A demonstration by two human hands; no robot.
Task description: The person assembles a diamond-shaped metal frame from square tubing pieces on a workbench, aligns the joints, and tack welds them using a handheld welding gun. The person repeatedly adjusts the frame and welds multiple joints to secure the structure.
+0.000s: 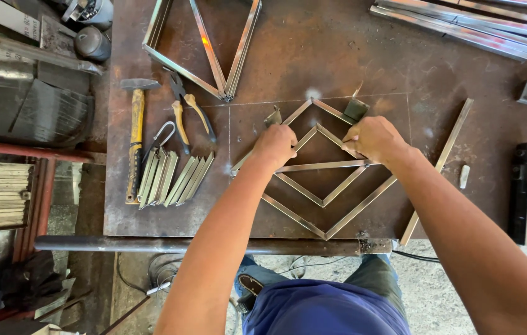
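our left hand (274, 147) and right hand (372, 138) are both closed on the inner diamond strips (321, 166), lying mid-bench (338, 56) inside the outer diamond (363, 205); uneven pressure could skew the loose strips.

On the rusty steel table (338, 43), a yellow-handled hammer (134, 139) is laid at the left edge, with pliers (188, 115) just right of it and a row of short cut metal strips (173, 177) below the pliers. A triangular metal frame (204, 46) is set at the table's top, long steel bars (462, 25) are stacked at its top right corner, and a black clamp (524, 192) is placed at its right edge.
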